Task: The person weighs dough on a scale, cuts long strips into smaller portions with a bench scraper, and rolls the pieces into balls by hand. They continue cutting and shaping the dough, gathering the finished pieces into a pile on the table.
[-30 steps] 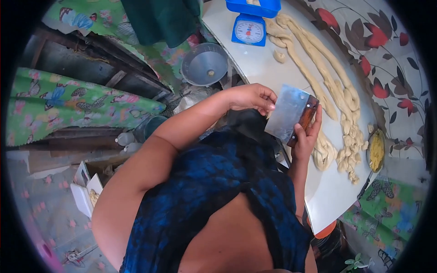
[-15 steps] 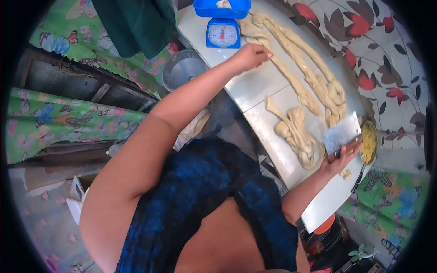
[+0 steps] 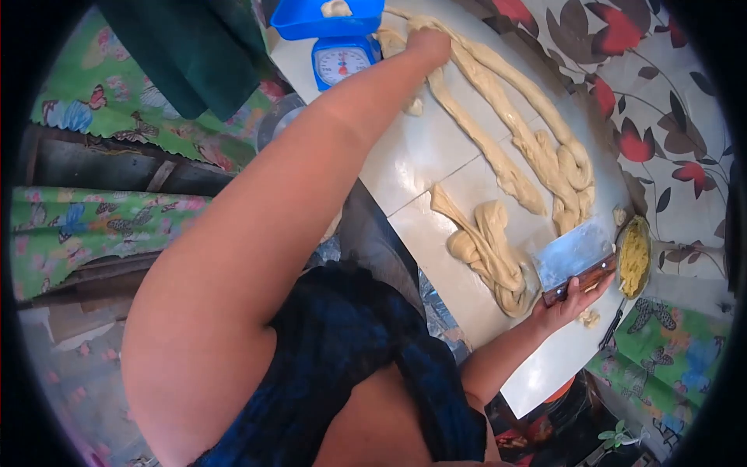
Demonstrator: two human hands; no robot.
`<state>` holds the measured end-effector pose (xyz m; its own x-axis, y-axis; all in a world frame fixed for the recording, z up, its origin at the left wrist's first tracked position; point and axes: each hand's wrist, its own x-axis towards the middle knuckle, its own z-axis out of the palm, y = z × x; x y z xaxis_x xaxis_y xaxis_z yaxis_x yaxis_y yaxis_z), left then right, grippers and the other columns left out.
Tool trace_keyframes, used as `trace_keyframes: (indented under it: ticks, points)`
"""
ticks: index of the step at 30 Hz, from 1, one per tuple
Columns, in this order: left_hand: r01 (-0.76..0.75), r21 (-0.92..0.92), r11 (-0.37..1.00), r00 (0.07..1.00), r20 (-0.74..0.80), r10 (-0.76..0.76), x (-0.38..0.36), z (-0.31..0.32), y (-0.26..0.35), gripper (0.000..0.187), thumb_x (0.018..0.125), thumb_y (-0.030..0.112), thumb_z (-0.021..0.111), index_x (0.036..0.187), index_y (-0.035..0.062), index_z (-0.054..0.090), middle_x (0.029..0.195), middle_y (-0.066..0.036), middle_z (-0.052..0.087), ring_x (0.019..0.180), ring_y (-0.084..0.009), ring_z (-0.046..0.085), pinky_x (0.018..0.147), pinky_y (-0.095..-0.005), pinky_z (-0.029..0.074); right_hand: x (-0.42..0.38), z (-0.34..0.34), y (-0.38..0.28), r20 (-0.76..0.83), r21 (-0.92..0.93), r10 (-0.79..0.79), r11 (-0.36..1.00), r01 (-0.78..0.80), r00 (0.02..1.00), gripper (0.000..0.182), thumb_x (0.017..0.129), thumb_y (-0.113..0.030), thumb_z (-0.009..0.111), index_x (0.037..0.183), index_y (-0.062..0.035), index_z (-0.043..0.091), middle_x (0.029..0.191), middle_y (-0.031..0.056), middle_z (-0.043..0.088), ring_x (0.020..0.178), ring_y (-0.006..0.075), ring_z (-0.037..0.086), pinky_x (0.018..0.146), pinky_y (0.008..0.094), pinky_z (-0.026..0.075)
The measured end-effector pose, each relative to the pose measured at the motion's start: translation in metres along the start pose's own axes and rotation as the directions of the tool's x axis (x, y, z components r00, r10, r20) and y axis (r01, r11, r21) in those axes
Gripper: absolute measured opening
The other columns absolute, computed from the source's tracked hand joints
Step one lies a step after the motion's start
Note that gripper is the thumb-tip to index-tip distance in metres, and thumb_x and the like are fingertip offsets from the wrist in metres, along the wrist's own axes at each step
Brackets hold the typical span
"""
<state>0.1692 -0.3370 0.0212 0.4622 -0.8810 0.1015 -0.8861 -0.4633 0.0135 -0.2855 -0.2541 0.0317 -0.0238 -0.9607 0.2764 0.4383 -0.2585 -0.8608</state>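
Note:
My left hand (image 3: 429,48) is curled over the upper end of a dough strip (image 3: 475,132), its fingertips mostly hidden. Beneath that wrist lies a small dough piece (image 3: 415,106). In my right hand (image 3: 568,306) is a bench scraper (image 3: 574,253), gripped by its wooden handle, with the metal blade tilted up. Longer dough ropes (image 3: 537,148) stretch along the far side of the table. A folded, twisted heap of dough (image 3: 490,249) sits just left of the scraper. The blade covers the lower end of the ropes in part.
A blue kitchen scale (image 3: 342,61) stands at the table's upper left, with a dough lump (image 3: 337,8) in its tray. At the right edge are a bowl of yellow spread (image 3: 636,261) and a black-handled utensil (image 3: 611,330). The white table (image 3: 405,167) has a near edge towards me.
My left hand has moved up and away onto the dough strip near the scale. The small dough piece under the wrist has come into view. My right hand still holds the scraper, its blade tilted slightly differently.

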Motion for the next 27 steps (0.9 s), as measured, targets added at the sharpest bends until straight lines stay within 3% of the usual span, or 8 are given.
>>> trace_keyframes:
  ticks: [4,10,12,14,16,19,21,27]
  points:
    - [0.075,-0.005,0.997,0.997,-0.023,-0.075,0.013,0.012,0.002,0.020,0.077,0.016,0.060,0.094,0.0102,0.070,0.096,-0.012,0.068,0.092,-0.0265,0.065,0.077,-0.0388,0.051,0.000,0.003,0.000,-0.032,-0.069,0.036,0.997,-0.038,0.999,0.073,0.077,0.002,0.053,0.144,-0.0087,0.025,0.148,0.0126,0.026,0.136,0.0269,0.026,0.110,0.0406,0.022]
    - [-0.044,-0.231,0.972,0.999,-0.001,0.045,-0.009,0.004,0.010,0.018,0.072,0.012,0.063,0.090,0.0091,0.069,0.087,-0.010,0.068,0.081,-0.0248,0.065,0.072,-0.0347,0.051,0.004,0.003,0.004,-0.026,-0.064,0.031,0.997,-0.032,0.999,0.073,0.078,0.006,0.052,0.144,-0.0082,0.025,0.148,0.0126,0.027,0.135,0.0259,0.027,0.110,0.0393,0.022]
    - [-0.102,-0.596,0.796,0.992,-0.116,0.041,-0.037,-0.012,0.035,0.021,0.069,0.011,0.067,0.089,0.0068,0.068,0.079,-0.010,0.066,0.074,-0.0233,0.064,0.070,-0.0338,0.050,0.005,0.001,0.004,-0.035,-0.029,-0.009,1.000,0.008,0.999,0.072,0.077,0.007,0.052,0.143,-0.0076,0.026,0.147,0.0125,0.028,0.134,0.0258,0.029,0.110,0.0394,0.023]
    - [-0.266,-0.755,0.600,0.955,-0.121,0.270,-0.059,-0.006,0.062,0.026,0.067,0.010,0.069,0.093,0.0069,0.067,0.080,-0.010,0.064,0.076,-0.0219,0.063,0.070,-0.0326,0.049,0.006,0.000,0.006,-0.036,-0.011,-0.003,1.000,0.003,0.999,0.073,0.077,0.007,0.051,0.143,-0.0075,0.025,0.148,0.0125,0.028,0.134,0.0260,0.030,0.110,0.0394,0.023]
    - [-0.381,-0.686,0.620,0.917,-0.193,0.350,-0.080,0.001,0.097,0.026,0.068,0.008,0.068,0.094,0.0063,0.066,0.083,-0.011,0.063,0.080,-0.0250,0.063,0.072,-0.0342,0.049,0.005,-0.005,0.007,-0.023,0.006,0.009,1.000,-0.008,1.000,0.073,0.077,0.007,0.051,0.143,-0.0073,0.025,0.148,0.0124,0.028,0.134,0.0263,0.030,0.110,0.0394,0.023]
    - [-0.374,-0.652,0.660,0.921,-0.175,0.348,-0.095,0.009,0.137,0.021,0.068,0.005,0.065,0.089,0.0055,0.065,0.088,-0.013,0.062,0.085,-0.0295,0.062,0.074,-0.0380,0.050,0.008,-0.006,0.012,0.009,0.005,0.015,1.000,-0.015,1.000,0.073,0.077,0.008,0.051,0.144,-0.0073,0.024,0.148,0.0122,0.027,0.134,0.0266,0.029,0.110,0.0394,0.023]
    - [-0.269,-0.505,0.820,0.963,-0.134,0.233,-0.100,0.011,0.156,0.017,0.068,0.006,0.064,0.085,0.0055,0.064,0.088,-0.014,0.063,0.086,-0.0331,0.062,0.075,-0.0415,0.049,0.006,-0.006,0.012,0.017,-0.013,0.009,1.000,-0.009,1.000,0.073,0.077,0.008,0.050,0.144,-0.0067,0.023,0.149,0.0124,0.025,0.136,0.0269,0.026,0.111,0.0394,0.021]
    - [-0.228,-0.600,0.767,0.969,-0.062,0.239,-0.120,0.003,0.152,0.015,0.068,0.010,0.062,0.083,0.0057,0.065,0.083,-0.014,0.065,0.081,-0.0325,0.063,0.072,-0.0411,0.049,0.007,-0.003,0.011,0.037,-0.066,-0.028,0.997,0.031,0.999,0.075,0.078,0.007,0.053,0.144,-0.0077,0.022,0.147,0.0127,0.029,0.132,0.0252,0.032,0.109,0.0386,0.025]
